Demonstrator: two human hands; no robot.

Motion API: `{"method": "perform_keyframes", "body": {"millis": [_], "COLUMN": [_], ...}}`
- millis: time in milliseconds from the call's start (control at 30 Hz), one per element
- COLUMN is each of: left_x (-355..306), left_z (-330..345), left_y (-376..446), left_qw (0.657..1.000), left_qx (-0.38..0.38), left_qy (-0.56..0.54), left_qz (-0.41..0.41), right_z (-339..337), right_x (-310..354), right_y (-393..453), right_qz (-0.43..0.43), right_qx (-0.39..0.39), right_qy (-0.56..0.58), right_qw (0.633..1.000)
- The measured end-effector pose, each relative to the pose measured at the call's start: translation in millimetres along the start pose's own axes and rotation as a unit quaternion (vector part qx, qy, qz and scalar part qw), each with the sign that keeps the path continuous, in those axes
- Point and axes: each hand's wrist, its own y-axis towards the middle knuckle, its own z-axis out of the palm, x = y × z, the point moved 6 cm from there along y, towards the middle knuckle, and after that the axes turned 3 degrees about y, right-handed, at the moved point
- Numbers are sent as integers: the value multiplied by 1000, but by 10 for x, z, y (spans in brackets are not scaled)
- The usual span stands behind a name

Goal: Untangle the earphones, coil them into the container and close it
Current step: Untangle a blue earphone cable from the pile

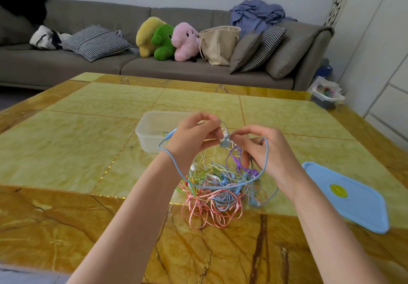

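- Left hand (pixel 194 133) is up above the bench (pixel 72 142), and its fingers pinch a knot of blue and white wire at the top of the earphones (pixel 218 186).
- Right hand (pixel 262 149) is just beside it, with its fingers curled, pinching the same little knot from the other side.
- Far behind the bench is a long grey sofa (pixel 154 67) with pillows, a tan bag (pixel 218 45) and three soft toys (pixel 167 39) in yellow, green and pink.
- On the bench lies the big messy pile of earphones, near the front edge and right under the two hands. It has pink, blue, purple, green and yellow wires all mixed up.
- A flat blue lid (pixel 346 195) with a yellow sticker lies by the right edge of the bench, apart from the pile.
- A clear plastic container (pixel 150 129) sits open in the middle of the bench, behind the left hand. A bit of wire is inside it.
- One long blue wire (pixel 176 168) loops over the left wrist, hangs down in front of the pile and goes up to the right hand.
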Motion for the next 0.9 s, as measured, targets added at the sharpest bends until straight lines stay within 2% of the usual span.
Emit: {"method": "perform_keyframes", "body": {"millis": [100,133,200,300,367,400,500,567,733,900], "left_x": [53,71,86,57,14,-4,-23,-45,-122,-148], "left_z": [-61,-94,-161,-166,-155,-153,-167,-202,-196,-226], "left_y": [29,38,47,44,39,37,38,39,24,8], "left_qw": [992,992,997,994,992,992,990,982,951,949], "left_qx": [-1,-17,-63,-97,-100,-97,-95,-113,-140,-152], "left_qy": [-114,-107,-20,57,68,71,94,129,237,238], "left_qz": [-57,-65,-50,-2,28,37,56,83,144,143], "right_z": [-46,-86,-172,-249,-230,-198,-88,-67,-58,-91], "right_x": [1,-14,-68,-89,-44,-35,-11,-4,-11,-7], "right_y": [26,30,40,48,46,43,20,7,33,55], "right_qz": [-13,-10,1,-31,-43,-34,7,23,27,23], "right_qx": [-48,-76,-133,-185,-174,-150,-59,-36,-38,-38], "right_qy": [19,44,91,56,22,42,213,286,374,429], "right_qw": [999,996,987,981,984,987,975,957,926,902]}}
